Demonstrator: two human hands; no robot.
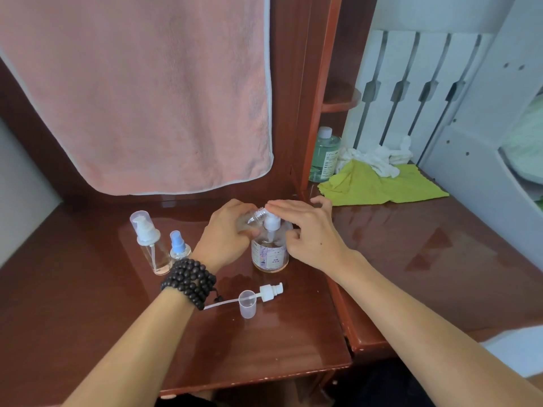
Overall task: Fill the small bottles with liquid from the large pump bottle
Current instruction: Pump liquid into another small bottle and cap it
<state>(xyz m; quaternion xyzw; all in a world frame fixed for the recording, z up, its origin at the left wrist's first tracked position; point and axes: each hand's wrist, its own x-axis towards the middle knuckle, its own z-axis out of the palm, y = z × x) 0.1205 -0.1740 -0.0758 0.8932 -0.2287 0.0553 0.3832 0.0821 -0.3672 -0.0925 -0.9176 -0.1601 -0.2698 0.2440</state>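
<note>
The large pump bottle (270, 254), clear with a pale label and a white pump head, stands on the brown desk (88, 318). My left hand (226, 233) is shut on a small clear open bottle (254, 217), tilted with its threaded neck against the pump's nozzle. My right hand (305, 227) lies flat over the pump head, fingers extended. A small bottle with a white pump and clear cap (150, 242) and a smaller one with a blue sprayer (178, 248) stand to the left. A detached white pump with its tube (269, 292) and a clear cap (248, 304) lie in front.
A pink towel (141, 92) hangs behind the desk. At the back right are a green liquid bottle (324, 157), a yellow-green cloth (379, 183) and crumpled white tissue (379, 157). A dark bead bracelet (189, 282) wraps my left wrist.
</note>
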